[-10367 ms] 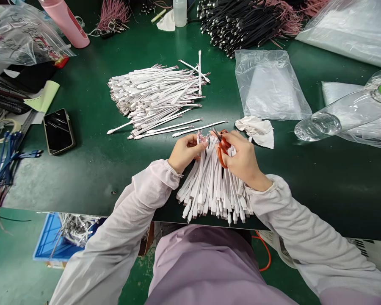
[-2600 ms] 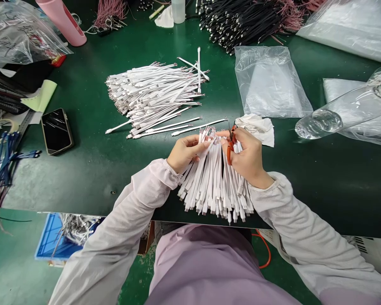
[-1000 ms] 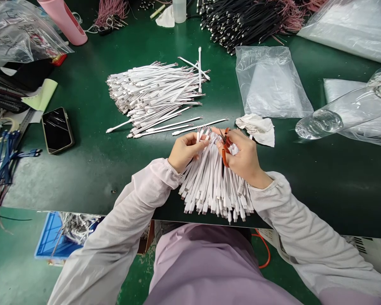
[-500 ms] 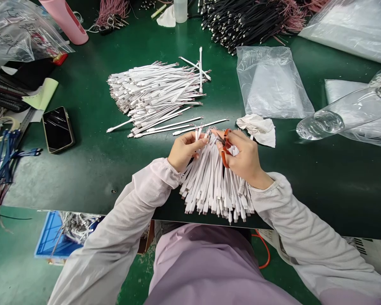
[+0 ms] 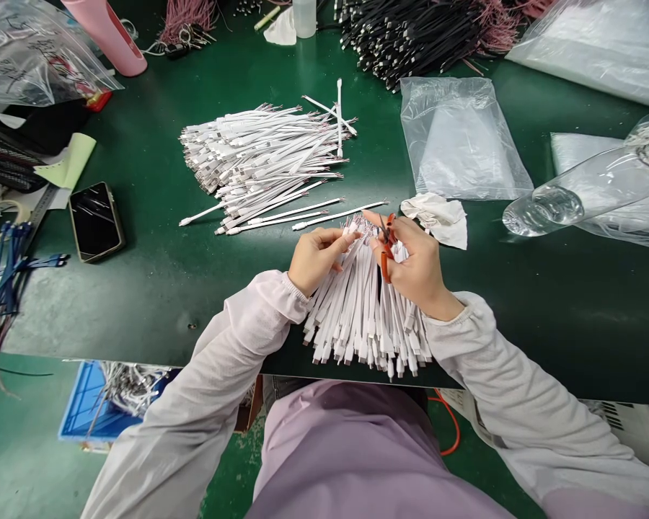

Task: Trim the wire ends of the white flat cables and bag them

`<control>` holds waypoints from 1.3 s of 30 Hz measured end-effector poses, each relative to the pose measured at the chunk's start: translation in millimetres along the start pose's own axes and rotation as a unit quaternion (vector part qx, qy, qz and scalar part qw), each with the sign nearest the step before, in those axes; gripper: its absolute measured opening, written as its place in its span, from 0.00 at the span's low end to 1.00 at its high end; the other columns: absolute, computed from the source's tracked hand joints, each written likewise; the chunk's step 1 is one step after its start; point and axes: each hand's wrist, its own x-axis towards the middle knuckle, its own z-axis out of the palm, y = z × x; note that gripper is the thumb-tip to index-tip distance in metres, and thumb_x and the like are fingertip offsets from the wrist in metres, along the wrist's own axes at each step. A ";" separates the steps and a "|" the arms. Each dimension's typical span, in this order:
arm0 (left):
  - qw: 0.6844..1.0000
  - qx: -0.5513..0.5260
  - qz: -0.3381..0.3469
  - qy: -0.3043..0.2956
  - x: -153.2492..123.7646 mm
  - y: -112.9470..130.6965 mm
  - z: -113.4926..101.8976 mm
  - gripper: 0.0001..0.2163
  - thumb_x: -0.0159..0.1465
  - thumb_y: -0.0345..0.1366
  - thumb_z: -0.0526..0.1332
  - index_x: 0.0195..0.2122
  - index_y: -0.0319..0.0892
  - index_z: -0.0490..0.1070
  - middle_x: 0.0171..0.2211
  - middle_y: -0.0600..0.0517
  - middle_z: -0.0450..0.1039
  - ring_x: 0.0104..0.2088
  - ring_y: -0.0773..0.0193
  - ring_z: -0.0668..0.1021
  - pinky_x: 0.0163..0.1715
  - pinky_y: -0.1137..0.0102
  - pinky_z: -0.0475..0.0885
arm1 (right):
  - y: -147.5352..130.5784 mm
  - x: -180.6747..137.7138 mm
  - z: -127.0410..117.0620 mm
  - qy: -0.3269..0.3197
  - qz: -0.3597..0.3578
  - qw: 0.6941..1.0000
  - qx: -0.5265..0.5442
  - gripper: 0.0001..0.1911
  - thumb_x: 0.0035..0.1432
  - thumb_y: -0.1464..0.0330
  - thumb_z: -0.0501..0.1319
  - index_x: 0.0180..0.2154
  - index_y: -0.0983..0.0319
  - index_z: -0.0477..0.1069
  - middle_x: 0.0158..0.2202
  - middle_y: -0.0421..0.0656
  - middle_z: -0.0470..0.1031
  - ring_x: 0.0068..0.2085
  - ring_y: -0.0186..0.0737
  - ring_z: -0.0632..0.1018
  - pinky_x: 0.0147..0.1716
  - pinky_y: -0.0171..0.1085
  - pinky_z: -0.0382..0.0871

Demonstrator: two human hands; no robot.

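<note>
White flat cables (image 5: 362,310) fan out on the green bench (image 5: 140,288) under your hands: your left hand (image 5: 318,261) pinches their wire ends, your right hand (image 5: 414,265) grips orange-handled snips (image 5: 383,265) among them; a second white cable heap (image 5: 254,155) lies beyond.

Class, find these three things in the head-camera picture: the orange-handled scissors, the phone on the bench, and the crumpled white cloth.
Orange-handled scissors (image 5: 384,265), head view, on the orange handle.
Phone (image 5: 96,222), head view, on the dark screen.
Crumpled white cloth (image 5: 435,220), head view, on its middle.
</note>
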 end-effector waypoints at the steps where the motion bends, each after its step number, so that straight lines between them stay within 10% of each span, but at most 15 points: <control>1: 1.000 0.003 0.000 0.002 -0.2 0.1 0.2 0.12 0.57 0.41 0.67 0.36 0.38 0.81 0.33 0.48 0.72 0.30 0.68 0.73 0.18 0.79 0.70 | -0.1 0.1 0.0 -0.002 0.001 1.000 0.000 0.17 0.58 0.71 0.57 0.49 0.59 0.75 0.28 0.41 0.68 0.31 0.40 0.71 0.33 0.39 0.67; 23: 0.988 0.140 0.056 0.026 -2.7 -2.1 0.3 0.08 0.60 0.39 0.65 0.34 0.42 0.81 0.28 0.53 0.70 0.16 0.75 0.66 0.21 0.72 0.66 | -0.7 -0.6 0.8 -0.001 -0.023 0.999 -0.028 0.13 0.59 0.70 0.57 0.43 0.59 0.77 0.28 0.42 0.72 0.29 0.41 0.72 0.31 0.38 0.68; 39: 0.993 0.103 0.060 -0.029 2.8 -2.7 -6.3 0.12 0.60 0.36 0.63 0.44 0.41 0.79 0.41 0.46 0.80 0.32 0.63 0.78 0.23 0.74 0.69 | 2.9 -4.4 3.4 0.058 -0.077 0.991 -0.097 0.13 0.59 0.71 0.56 0.44 0.59 0.75 0.30 0.46 0.72 0.34 0.47 0.75 0.36 0.45 0.71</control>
